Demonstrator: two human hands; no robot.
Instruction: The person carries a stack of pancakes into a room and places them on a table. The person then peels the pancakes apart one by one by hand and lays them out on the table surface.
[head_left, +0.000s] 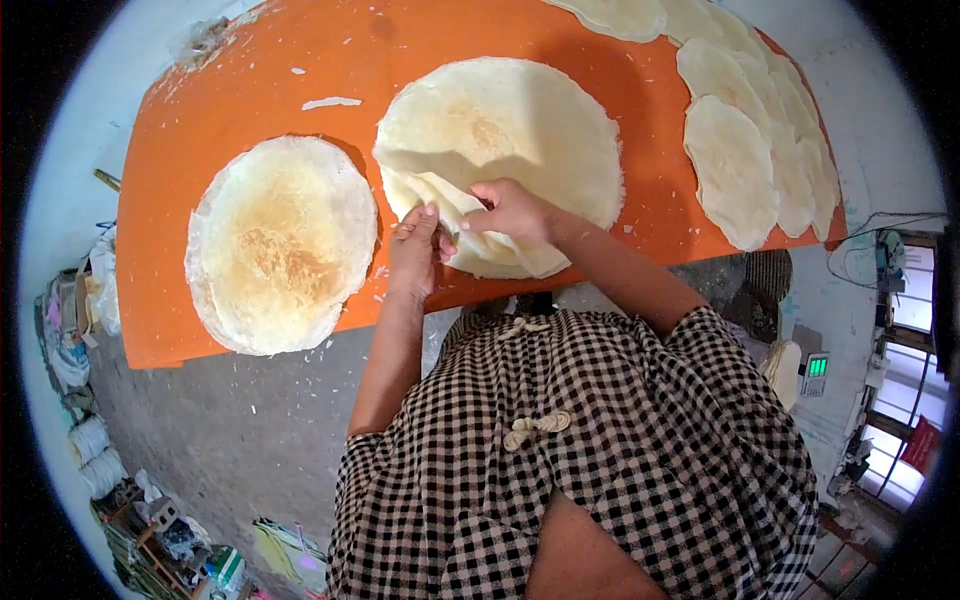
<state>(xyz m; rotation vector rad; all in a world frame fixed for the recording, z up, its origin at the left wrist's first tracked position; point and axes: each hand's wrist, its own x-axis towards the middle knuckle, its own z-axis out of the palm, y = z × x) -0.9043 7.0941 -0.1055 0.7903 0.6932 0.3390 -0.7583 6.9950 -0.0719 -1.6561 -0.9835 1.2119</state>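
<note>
A stack of large, thin round flatbreads (pixel 520 120) lies on the orange table in front of me. The near edge of the top flatbread is lifted and bunched into a loose fold. My left hand (pixel 418 245) is closed on the left end of this fold, thumb pressed against the fingers. From the other side, my right hand (pixel 512 212) pinches the same fold, its thumb pointing toward the left hand; some of its fingers are hidden behind the dough sheet. To the left rests a second round pile of flatbreads (pixel 285 245) with a browned middle.
The orange table (pixel 240 100) carries scattered crumbs and a torn strip (pixel 331 103). Folded flatbreads (pixel 732 170) overlap along its right side. A scale with a green display (pixel 816 367) stands at the lower right. Assorted clutter (pixel 180 535) lines the lower left wall.
</note>
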